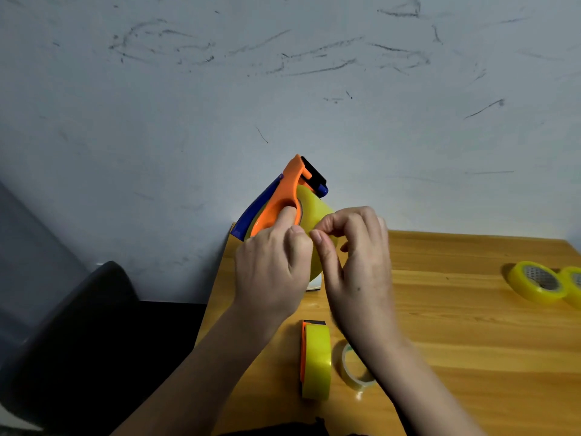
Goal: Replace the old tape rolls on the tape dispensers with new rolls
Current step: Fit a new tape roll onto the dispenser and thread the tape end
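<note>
Now you are working over the bench (471, 325), lifting the orange dispenser (283, 199) at twelve o'clock: your left hand (270, 265) is gripping its frame, your right hand (355, 256) is pinching at the yellow roll (314, 209). Probably light and slick, it is best held by its edges. Spare rolls (537, 281) are lying at three o'clock.

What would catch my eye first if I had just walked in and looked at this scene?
Most likely the orange and blue tape dispenser held up in the middle, loaded with a yellow roll: the left hand grips it while the right hand picks at the tape. Below them a second dispenser stands on the wooden table, and two spare yellow rolls lie at the far right.
</note>
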{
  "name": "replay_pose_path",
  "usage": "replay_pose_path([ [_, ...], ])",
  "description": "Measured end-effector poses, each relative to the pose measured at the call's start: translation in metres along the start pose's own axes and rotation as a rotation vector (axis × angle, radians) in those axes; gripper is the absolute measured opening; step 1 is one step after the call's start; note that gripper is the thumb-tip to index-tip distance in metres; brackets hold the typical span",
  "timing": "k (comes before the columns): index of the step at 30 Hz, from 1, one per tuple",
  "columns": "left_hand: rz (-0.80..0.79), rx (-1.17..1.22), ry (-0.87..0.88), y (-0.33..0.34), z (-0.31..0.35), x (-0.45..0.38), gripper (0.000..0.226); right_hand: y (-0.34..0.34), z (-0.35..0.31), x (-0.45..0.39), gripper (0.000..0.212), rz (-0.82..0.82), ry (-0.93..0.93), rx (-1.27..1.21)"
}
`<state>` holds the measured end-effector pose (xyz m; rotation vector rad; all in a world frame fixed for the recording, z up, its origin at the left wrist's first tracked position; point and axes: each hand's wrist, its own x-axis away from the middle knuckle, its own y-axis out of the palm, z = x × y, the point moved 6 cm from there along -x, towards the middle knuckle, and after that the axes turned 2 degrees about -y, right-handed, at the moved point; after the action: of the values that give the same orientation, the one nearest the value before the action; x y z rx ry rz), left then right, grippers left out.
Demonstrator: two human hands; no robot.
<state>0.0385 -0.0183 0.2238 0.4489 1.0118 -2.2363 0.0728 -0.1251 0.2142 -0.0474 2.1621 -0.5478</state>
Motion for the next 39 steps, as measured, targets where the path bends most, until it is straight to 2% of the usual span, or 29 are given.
replay_pose_path([
  [6,0.023,0.108,-0.042,0.003,0.002,0.002,0.065,-0.013,0.008,-0.002,0.016,0.179,0.011,0.026],
  [10,0.018,0.139,-0.047,0.005,-0.003,0.002,0.072,-0.012,0.001,0.0,0.022,0.083,-0.016,-0.059],
  [18,0.066,0.011,0.03,0.0,0.004,0.0,0.049,-0.013,-0.004,0.003,0.016,0.15,-0.043,-0.079],
  [25,0.078,-0.09,0.056,-0.004,0.004,-0.001,0.041,-0.005,0.0,-0.003,0.002,0.055,0.051,-0.182],
  [29,0.071,-0.09,0.059,-0.003,0.001,-0.002,0.04,0.003,0.002,-0.003,0.004,-0.004,0.046,-0.119],
  [34,0.038,-0.064,0.027,0.004,-0.003,-0.004,0.027,0.001,0.003,-0.002,0.021,0.158,-0.024,0.096],
  [36,-0.01,-0.033,-0.008,0.009,-0.006,-0.005,0.031,0.001,0.004,-0.003,0.025,0.177,-0.046,0.148],
  [39,-0.07,0.044,-0.145,0.015,-0.013,-0.006,0.051,0.004,0.011,-0.004,0.022,0.117,-0.006,0.113],
])
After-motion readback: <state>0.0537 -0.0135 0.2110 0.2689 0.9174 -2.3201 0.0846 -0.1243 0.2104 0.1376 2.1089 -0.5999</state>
